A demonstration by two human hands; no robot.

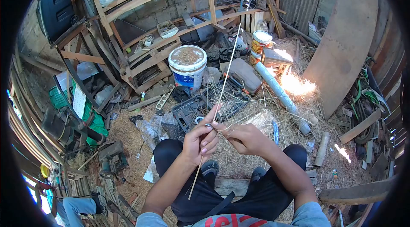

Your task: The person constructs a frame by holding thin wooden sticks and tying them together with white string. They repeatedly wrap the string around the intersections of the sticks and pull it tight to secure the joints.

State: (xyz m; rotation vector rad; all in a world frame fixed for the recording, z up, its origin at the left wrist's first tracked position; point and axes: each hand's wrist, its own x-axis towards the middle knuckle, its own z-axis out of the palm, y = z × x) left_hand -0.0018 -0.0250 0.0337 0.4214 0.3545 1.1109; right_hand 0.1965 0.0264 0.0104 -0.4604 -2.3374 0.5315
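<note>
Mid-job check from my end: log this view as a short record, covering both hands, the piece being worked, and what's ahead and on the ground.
Left grip: closed around the thin pale strip, index finger extended along it
Right grip: curled, fingertips at the strip, beside the left; exact hold unclear
Strip: slanted, lower end over the dark trousers
Ahead: white lidded bucket, debris on its lid
Right of bucket: grey pipe; small wooden stool in bright light
Ground: straw-like scraps

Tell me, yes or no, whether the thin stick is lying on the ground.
No, the left hand holds the thin stick up in the air.
</note>
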